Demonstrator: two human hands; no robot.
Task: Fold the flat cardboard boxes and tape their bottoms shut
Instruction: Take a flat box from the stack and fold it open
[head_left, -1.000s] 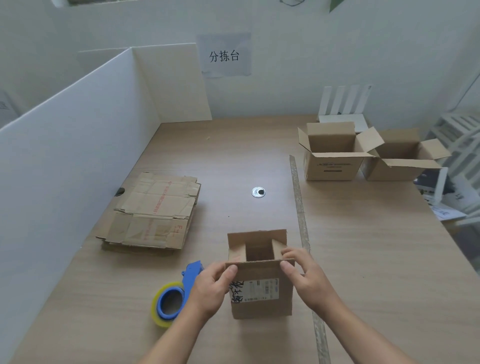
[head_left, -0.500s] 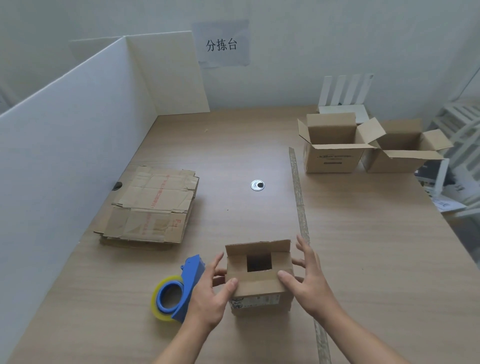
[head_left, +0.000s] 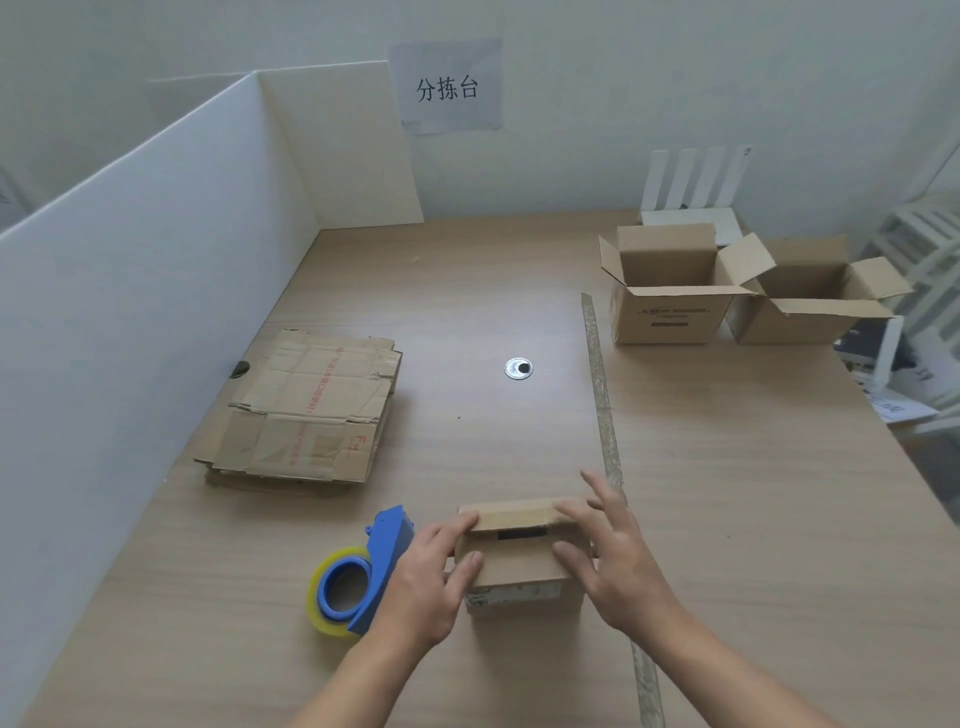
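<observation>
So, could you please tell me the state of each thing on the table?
Small brown cardboard box: flaps nearly closed, narrow gap, untaped.
Left hand: pressing box flaps.
Right hand: pressing box flaps.
Blue tape dispenser with yellowish roll: lying unheld.
Stack of flat brown cardboard: unfolded.
Two brown cardboard boxes, far right: upright, top flaps open.

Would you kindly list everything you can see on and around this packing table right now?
Small box: one, brown, near edge, between the hands.
Flat boxes: one stack, brown, left, by the partition.
Open boxes: two, brown, far right, the second beside the first.
Tape dispenser: one, blue with a yellowish roll, left of the small box.
Strip: one, grey, running far to near.
Grommet: one, silver, table centre.
Partition: one, white, left edge.
Sign: one, white paper, back wall.
Table: one, wood-toned.
Left hand: presses the box's flaps.
Right hand: presses the flaps, opposite side.
</observation>
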